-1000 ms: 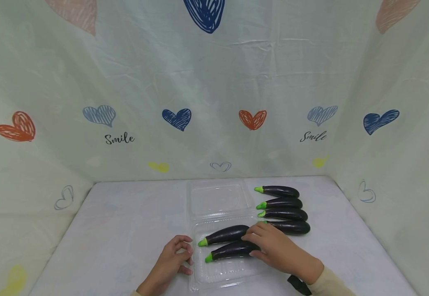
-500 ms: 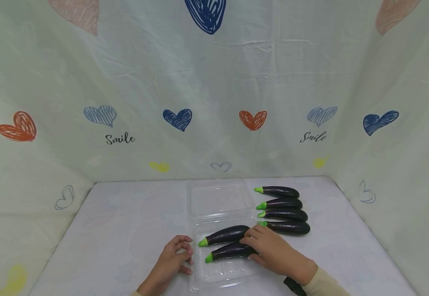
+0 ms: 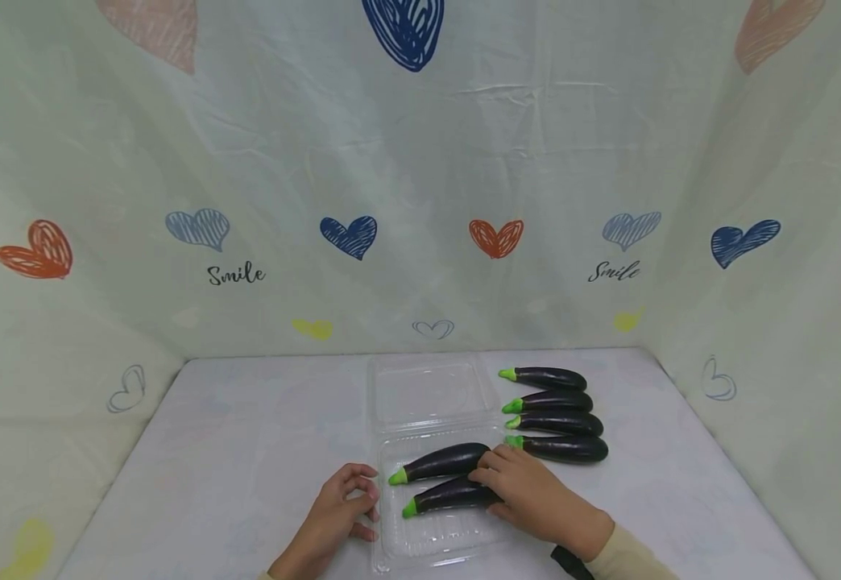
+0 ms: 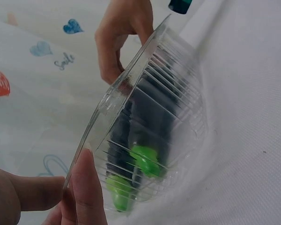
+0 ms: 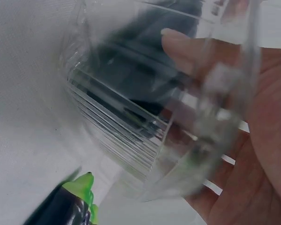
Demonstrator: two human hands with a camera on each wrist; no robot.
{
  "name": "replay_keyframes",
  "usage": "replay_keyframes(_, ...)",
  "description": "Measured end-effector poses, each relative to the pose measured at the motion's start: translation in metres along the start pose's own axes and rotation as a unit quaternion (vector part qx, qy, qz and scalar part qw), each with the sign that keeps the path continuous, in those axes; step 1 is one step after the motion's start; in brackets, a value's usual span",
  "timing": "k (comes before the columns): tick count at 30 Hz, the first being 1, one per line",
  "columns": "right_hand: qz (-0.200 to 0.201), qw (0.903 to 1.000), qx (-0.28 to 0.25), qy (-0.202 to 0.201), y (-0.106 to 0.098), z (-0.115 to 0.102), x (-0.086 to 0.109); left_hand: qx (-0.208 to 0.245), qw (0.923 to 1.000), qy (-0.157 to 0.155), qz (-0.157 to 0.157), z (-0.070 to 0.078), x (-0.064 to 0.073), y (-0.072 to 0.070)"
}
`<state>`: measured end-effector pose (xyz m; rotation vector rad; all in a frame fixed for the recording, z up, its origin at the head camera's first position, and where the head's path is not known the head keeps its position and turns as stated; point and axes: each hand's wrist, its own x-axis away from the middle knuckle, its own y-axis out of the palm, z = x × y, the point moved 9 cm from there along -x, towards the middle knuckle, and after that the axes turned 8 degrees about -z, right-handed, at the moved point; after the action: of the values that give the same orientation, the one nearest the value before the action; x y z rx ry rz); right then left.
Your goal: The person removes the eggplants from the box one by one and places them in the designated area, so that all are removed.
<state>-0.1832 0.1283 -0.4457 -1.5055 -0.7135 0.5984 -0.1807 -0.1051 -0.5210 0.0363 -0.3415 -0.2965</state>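
A hinged clear plastic clamshell box (image 3: 435, 544) lies unfolded on the table, its lid (image 3: 431, 391) flat toward the back wall. Two dark eggplants with green stems sit side by side in its base, a rear one (image 3: 442, 461) and a front one (image 3: 449, 495). My left hand (image 3: 337, 511) pinches the box's left rim between thumb and fingers, as the left wrist view shows. Over the right end of the front eggplant, my right hand (image 3: 532, 495) curls its fingers and thumb round it inside the box. That end is hidden under the hand.
Several more eggplants (image 3: 561, 423) lie in a stacked row to the right of the box, stems pointing left. A white cloth (image 3: 246, 451) covers the table. Behind and at the sides hangs a curtain (image 3: 420, 161) printed with hearts.
My right hand has shifted slightly left over the front eggplant, uncovering the stem of the nearest eggplant in the row. The left hand and the box have stayed put.
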Motion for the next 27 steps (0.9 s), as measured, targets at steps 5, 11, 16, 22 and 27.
replay_keyframes(5,-0.007,0.9999,0.007,0.007,0.001,-0.001,-0.002,0.002,1.0000,0.000,-0.002,-0.001,0.000,0.000)
replay_keyframes(11,-0.014,0.9998,0.010,0.006,0.004,-0.003,-0.005,0.000,1.0000,0.003,-0.005,0.000,0.000,0.001)
replay_keyframes(16,-0.032,0.9995,-0.003,0.007,0.008,-0.004,-0.007,0.001,0.9999,0.007,-0.007,0.000,0.001,0.001)
replay_keyframes(22,-0.037,0.9992,-0.004,0.012,0.007,-0.004,-0.005,0.004,1.0000,0.005,-0.007,0.000,0.001,0.002)
replay_keyframes(27,-0.007,0.9999,-0.003,0.007,-0.004,-0.002,0.000,0.006,1.0000,0.003,-0.007,0.000,0.000,0.001)
